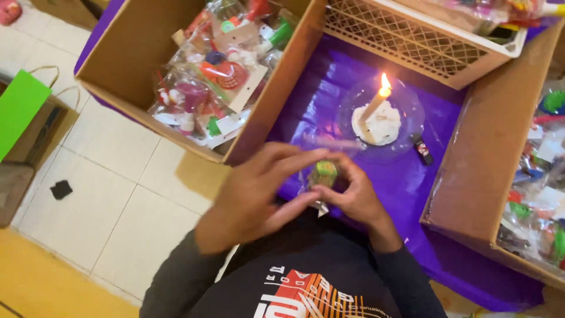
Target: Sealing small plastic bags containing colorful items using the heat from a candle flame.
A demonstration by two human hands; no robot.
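A: What sits nearest the camera?

B: A dark long-sleeved shirt with an orange and white print, and just beyond it the two hands, brought together over the near edge of the desk, which is covered in purple plastic.

A: What are the hands doing?

B: The left hand is curled, fingers stretched toward the right, their tips against a small green and yellow toy. The right hand is closed round the same toy from the other side, thumb and fingers pinching it. So both hands grip it, neither one spread open. The toy seems wrapped in a clear plastic bag that reaches up past the fingers, though blur makes the edges hard to follow.

A: And past the hands?

B: A white candle burns, leaning, stuck in a white lump on a clear round plate. A small dark lighter lies just beside the plate on its right.

A: What is at the sides?

B: A cardboard box to the left holds many bagged toys in red, green and white. Another cardboard box to the right holds similar packets. At the far end stands a cream lattice basket. Off the desk, on the tiled floor at left, a bag with a green panel.
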